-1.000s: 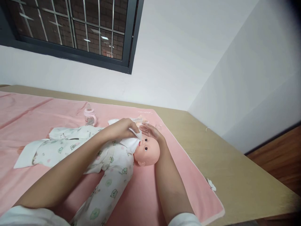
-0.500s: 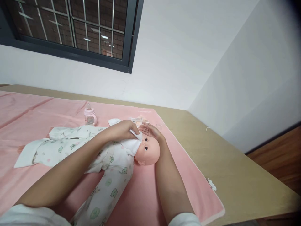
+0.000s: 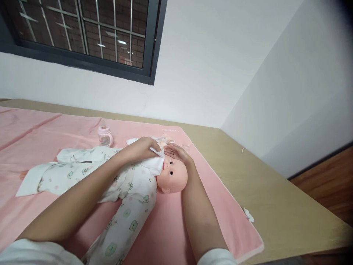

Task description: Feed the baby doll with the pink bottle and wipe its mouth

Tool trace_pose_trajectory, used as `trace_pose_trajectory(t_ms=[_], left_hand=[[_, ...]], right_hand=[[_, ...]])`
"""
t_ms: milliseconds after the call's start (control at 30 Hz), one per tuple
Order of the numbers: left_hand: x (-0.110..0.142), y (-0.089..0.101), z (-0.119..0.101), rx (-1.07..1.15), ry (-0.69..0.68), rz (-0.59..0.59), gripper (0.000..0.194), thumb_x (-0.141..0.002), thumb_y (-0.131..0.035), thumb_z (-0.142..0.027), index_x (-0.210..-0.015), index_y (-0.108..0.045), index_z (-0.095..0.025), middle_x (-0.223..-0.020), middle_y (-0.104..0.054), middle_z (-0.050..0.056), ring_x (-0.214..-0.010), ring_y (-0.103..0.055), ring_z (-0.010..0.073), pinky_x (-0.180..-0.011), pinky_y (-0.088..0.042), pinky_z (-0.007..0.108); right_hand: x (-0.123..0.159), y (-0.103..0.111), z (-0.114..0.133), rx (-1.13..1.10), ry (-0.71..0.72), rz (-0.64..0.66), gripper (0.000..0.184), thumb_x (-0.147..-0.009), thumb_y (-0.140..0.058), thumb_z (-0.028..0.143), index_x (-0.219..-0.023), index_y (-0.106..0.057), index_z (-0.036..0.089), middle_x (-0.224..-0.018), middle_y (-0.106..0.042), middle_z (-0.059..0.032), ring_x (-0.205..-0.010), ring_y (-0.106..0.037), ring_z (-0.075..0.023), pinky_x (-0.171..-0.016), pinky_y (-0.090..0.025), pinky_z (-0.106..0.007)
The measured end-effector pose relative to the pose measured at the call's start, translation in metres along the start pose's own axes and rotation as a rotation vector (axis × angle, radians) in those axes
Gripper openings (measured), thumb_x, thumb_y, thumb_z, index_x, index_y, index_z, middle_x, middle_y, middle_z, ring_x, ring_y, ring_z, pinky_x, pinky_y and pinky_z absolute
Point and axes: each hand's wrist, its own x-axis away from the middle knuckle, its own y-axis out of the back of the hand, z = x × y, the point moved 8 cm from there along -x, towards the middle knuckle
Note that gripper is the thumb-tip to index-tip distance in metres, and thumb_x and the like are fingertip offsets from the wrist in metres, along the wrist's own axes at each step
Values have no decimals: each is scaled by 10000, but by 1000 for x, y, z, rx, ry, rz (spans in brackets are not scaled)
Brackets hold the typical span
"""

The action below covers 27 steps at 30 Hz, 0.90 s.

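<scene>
White cloth [image 3: 154, 164], held at the neck and chin of a doll [image 3: 173, 176], which lies face up on a pink blanket [image 3: 168, 228] with its head to the right and its feet to the left. The cloth reaches the edge of the mouth; both dark eyes are exposed. The left hand [image 3: 145, 149] is above the doll's upper chest, its thumb and fingers clamped on a raised fold of the cloth. The right hand [image 3: 176, 151] is at the far side of the doll's head, fingers extended and close together, palm turned toward the left hand; whether the fingers touch the head cannot be told. The doll wears a white garment [image 3: 138, 202] printed with green animal figures, one sleeve extending toward the near side.

Just beyond the hands lies a clear packet [image 3: 166, 140] with lettering, partly hidden; to its right is a small transparent object [image 3: 186, 147], too indistinct to identify. A pink-topped bottle [image 3: 104, 136] with a handle stands upright at the far side of the doll's legs. A white, flower-like piece [image 3: 248, 215] lies at the right edge of the blanket. The blanket covers part of a wooden surface [image 3: 264, 191]. Beyond it rises a white wall [image 3: 193, 73], with a dark-framed window [image 3: 82, 33] at far left.
</scene>
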Motion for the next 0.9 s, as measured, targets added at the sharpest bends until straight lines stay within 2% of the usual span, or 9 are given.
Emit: trace_pose_trajectory(t_ms=[100, 200, 333, 433, 533, 667, 900], left_hand=[[5, 8, -4, 41, 17, 12, 201, -759, -550, -253, -813, -714, -150, -929, -700, 47, -839, -626, 203, -717, -437, 248], [15, 14, -16, 84, -7, 98, 244, -787, -530, -265, -889, -715, -143, -897, -700, 35, -794, -625, 194, -675, -442, 242], [26, 17, -29, -33, -41, 154, 209, -797, -530, -268, -876, -689, -160, -867, -685, 9, -781, -608, 182, -675, -426, 232], [29, 12, -34, -118, -53, 168, 154, -782, -528, -250, -834, -651, -174, -818, -653, 0, -759, -587, 174, -654, -399, 226], [27, 1, -36, -144, -59, 211, 76, -768, -501, -212, -718, -549, -179, -672, -547, -24, -632, -510, 141, -572, -341, 229], [23, -9, -34, -154, 2, 245, 154, -744, -522, -228, -639, -420, -183, -596, -441, -37, -541, -416, 121, -483, -263, 248], [21, -16, -34, -214, 80, 228, 166, -740, -532, -238, -626, -422, -186, -594, -453, -26, -533, -430, 133, -463, -258, 261]], right_hand=[[-2, 2, -1, 1, 0, 14, 219, -845, -632, 204, -1060, -617, 168, -958, -741, -72, -944, -716, -197, -1014, -524, -380], [-4, 4, -3, 18, 0, 32, 233, -847, -640, 214, -1076, -618, 178, -979, -741, -75, -957, -713, -195, -1030, -514, -381], [-5, 5, -3, 33, 1, 42, 221, -850, -647, 241, -1063, -628, 187, -994, -739, -70, -958, -713, -197, -1041, -504, -383], [-4, 4, -2, 39, 0, 36, 233, -839, -664, 255, -1060, -629, 188, -998, -737, -71, -950, -716, -203, -1043, -500, -390], [-3, 3, -1, 37, 3, 33, 242, -839, -663, 258, -1066, -625, 185, -988, -737, -70, -947, -717, -203, -1042, -497, -392], [-2, 1, 0, 42, 2, 42, 248, -849, -632, 236, -1086, -610, 167, -1001, -735, -80, -956, -715, -209, -1029, -501, -386], [0, -1, 1, 36, 1, 21, 234, -855, -628, 228, -1077, -606, 158, -1001, -730, -102, -937, -719, -205, -1028, -500, -397]])
